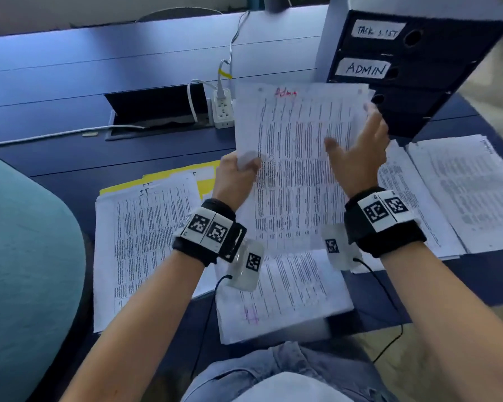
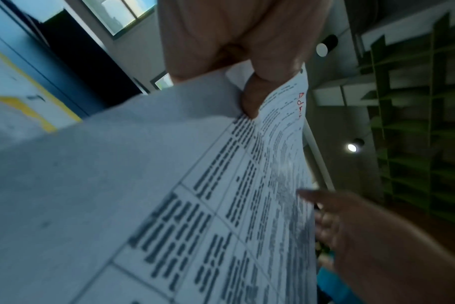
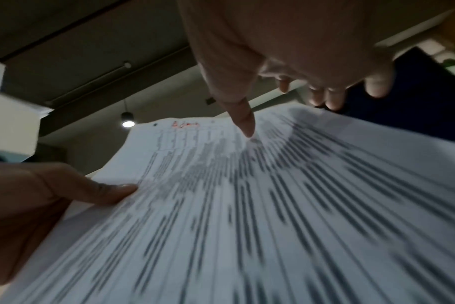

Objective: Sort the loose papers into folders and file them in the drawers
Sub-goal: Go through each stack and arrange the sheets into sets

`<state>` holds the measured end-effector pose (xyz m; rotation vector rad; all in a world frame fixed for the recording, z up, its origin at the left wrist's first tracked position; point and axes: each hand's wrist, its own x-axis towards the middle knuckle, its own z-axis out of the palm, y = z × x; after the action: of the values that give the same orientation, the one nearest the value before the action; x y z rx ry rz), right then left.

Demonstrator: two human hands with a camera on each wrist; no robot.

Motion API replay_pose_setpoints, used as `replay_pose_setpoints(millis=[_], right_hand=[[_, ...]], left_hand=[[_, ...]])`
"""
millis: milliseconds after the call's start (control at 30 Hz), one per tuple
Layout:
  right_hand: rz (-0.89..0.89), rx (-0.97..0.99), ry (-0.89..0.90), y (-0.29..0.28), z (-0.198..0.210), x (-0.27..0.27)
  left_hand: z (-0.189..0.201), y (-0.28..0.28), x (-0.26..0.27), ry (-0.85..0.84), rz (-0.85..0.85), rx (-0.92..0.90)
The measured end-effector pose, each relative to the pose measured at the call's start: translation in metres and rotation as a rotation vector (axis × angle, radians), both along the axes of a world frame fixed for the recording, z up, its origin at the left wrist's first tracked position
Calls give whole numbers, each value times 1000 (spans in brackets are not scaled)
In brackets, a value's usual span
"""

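You sit at a dark blue desk [image 1: 70,59] w/ an open cable hatch [image 1: 157,111] and a white power strip [image 1: 223,111]; teal chair [image 1: 26,256] at left. Overhead: dark ceiling, lit pendant lamp [image 3: 128,123], window [image 2: 122,14], green shelving [image 2: 416,123].

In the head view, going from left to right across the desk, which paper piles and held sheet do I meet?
Pile marked IT → held Admin sheet → piles at the right.
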<state>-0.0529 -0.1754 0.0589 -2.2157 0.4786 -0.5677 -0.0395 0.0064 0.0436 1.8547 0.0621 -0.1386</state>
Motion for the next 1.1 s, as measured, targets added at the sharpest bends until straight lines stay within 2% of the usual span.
replay_pose_setpoints(millis=[100, 133, 233, 333, 500, 700, 833, 967, 1100], right_hand=[[40, 369, 155, -44, -9, -13], [48, 412, 184, -60, -12, -16], [4, 207, 197, -110, -18, -20], [-66, 94, 214, -164, -13, -21], [-154, 53, 220, -255, -3, -24], [-232, 0, 327, -339, -27, -20], [-261, -116, 473, -364, -42, -20], [-119, -308, 610, -358, -65, -24], [127, -236, 812, -340, -89, -27]], left_hand=[[2, -31, 9, 45, 95, -140], [0, -45, 11, 60, 120, -168], [-6, -92, 16, 67, 132, -149], [-9, -146, 16, 55, 89, -131], [-21, -241, 10, -75, -78, 98], [-56, -329, 17, 61, -319, 376], [-77, -368, 19, 109, -383, 412], [-93, -389, 21, 120, -395, 436], [-98, -398, 24, 140, -431, 466]])
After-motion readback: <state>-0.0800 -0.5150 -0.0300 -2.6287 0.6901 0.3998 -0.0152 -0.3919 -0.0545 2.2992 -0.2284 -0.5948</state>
